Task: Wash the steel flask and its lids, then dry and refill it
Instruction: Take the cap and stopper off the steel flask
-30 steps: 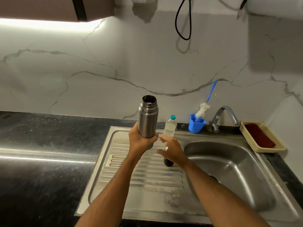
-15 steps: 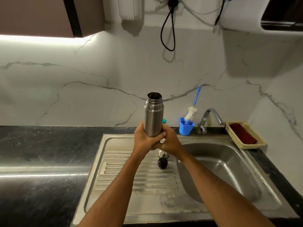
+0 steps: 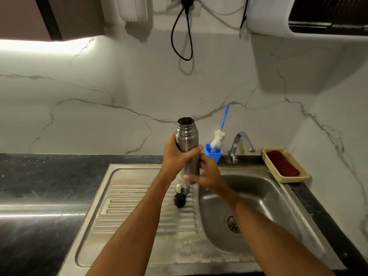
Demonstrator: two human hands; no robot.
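Steel flask (image 3: pixel 187 148) (uncapped) held upright above drainboard (image 3: pixel 139 212), gripped mid-body by left hand (image 3: pixel 176 156), base grasped by right hand (image 3: pixel 207 174), two lids (image 3: pixel 180 196) laid below, sink basin (image 3: pixel 268 198) alongside, dark counter (image 3: pixel 49 186) flanking.

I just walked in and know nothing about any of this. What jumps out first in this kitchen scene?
The open steel flask stands out, held upright above the sink's draining board: the left hand grips its body and the right hand holds its base. Below it, on the board, lie a black lid and a steel cap. Behind, a blue cup with a bottle brush sits beside the tap.
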